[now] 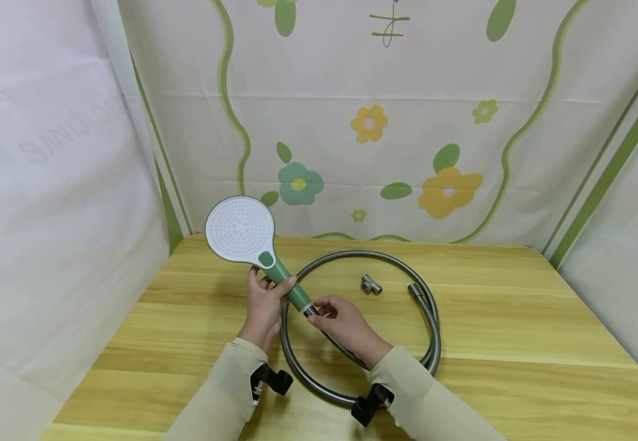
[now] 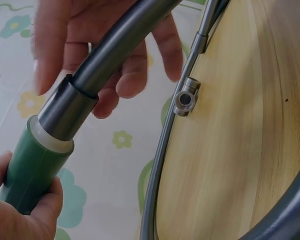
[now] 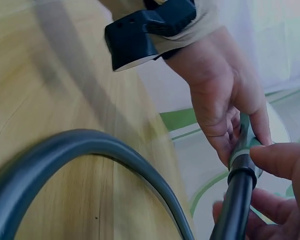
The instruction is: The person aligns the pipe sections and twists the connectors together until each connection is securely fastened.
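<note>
A hand shower (image 1: 240, 229) with a round white spray face and a green handle (image 2: 32, 170) is held up over the table, tilted to the upper left. My left hand (image 1: 264, 308) grips that handle between thumb and fingers. At the handle's lower end, a dark metal hose nut (image 2: 66, 114) sits against a pale ring. My right hand (image 1: 348, 326) has its thumb and curled fingers around this nut, the thumb near the ring in the right wrist view. From the nut the grey shower hose (image 1: 371, 252) runs down into a big loop on the table.
Inside the loop lies a small metal tee fitting (image 1: 371, 285). The hose's free end (image 1: 414, 290) rests to its right. The wooden table (image 1: 517, 324) is backed by a flower-print cloth (image 1: 319, 135), with white cloth (image 1: 49, 184) at the left side.
</note>
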Available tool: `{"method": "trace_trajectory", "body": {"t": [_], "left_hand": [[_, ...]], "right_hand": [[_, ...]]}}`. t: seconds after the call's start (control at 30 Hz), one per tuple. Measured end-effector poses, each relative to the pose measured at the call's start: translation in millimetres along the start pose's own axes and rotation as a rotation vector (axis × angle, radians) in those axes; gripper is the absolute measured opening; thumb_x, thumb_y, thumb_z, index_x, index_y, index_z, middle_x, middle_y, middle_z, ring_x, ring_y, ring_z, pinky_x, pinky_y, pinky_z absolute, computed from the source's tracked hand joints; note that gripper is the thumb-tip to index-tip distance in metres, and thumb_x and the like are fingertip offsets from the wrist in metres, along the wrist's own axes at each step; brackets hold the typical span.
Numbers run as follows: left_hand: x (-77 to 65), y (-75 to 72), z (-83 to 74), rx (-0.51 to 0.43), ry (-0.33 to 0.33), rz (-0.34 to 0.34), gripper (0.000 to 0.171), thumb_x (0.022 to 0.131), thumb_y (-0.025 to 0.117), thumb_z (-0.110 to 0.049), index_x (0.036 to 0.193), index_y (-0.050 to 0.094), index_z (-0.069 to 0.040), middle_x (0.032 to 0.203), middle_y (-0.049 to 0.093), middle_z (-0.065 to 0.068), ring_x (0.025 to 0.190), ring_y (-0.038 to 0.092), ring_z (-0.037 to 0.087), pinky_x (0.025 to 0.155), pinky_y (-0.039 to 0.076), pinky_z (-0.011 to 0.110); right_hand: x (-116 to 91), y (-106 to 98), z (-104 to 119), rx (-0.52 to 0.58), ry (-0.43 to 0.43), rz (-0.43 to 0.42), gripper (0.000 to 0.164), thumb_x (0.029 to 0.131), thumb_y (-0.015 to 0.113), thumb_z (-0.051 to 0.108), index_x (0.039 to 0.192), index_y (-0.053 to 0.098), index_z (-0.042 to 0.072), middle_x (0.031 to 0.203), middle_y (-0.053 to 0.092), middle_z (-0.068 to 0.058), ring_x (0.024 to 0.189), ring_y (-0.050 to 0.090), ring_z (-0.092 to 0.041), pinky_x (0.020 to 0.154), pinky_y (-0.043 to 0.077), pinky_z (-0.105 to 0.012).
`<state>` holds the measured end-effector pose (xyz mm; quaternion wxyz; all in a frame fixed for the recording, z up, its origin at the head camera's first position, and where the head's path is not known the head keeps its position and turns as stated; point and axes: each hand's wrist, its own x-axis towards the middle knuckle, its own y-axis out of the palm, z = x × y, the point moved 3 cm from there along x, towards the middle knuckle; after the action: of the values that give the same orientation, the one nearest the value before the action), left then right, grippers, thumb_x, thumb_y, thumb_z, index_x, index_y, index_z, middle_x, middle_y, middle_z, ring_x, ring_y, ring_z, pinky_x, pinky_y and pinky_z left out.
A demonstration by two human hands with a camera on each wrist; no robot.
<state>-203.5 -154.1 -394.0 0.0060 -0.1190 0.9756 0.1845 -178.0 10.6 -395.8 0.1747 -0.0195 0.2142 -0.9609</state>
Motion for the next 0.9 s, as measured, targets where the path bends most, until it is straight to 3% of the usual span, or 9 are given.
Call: {"method": "trace_trajectory", "body": {"t": [0.3, 0.9], "left_hand": [[0.4, 2.0, -0.1, -0.014, 0.016, -0.013, 0.088, 0.088, 0.066, 0.005, 0.152, 0.009, -0.015, 0.135, 0.043, 0.02, 0.108, 0.056, 0.026, 0.095, 0.05, 0.038], [-0.5, 3.3, -1.3, -0.019, 0.02, -0.013, 0.086, 0.088, 0.066, 0.004, 0.151, 0.01, -0.014, 0.13, 0.045, 0.019, 0.103, 0.06, 0.022, 0.094, 0.05, 0.035]], "right_hand": [[-4.9, -0.4, 3.8, -0.131, -0.119, -0.067, 0.037, 0.086, 0.074, 0.026, 0.116, 0.063, 0.008, 0.094, 0.061, 0.0, 0.083, 0.055, -0.016, 0.064, 0.049, -0.03], [-5.7, 1.5, 6.1, -0.117, -0.14, -0.112, 0.022, 0.089, 0.071, 0.018, 0.108, 0.066, 0.008, 0.089, 0.063, 0.001, 0.078, 0.056, -0.014, 0.064, 0.049, -0.027]]}}
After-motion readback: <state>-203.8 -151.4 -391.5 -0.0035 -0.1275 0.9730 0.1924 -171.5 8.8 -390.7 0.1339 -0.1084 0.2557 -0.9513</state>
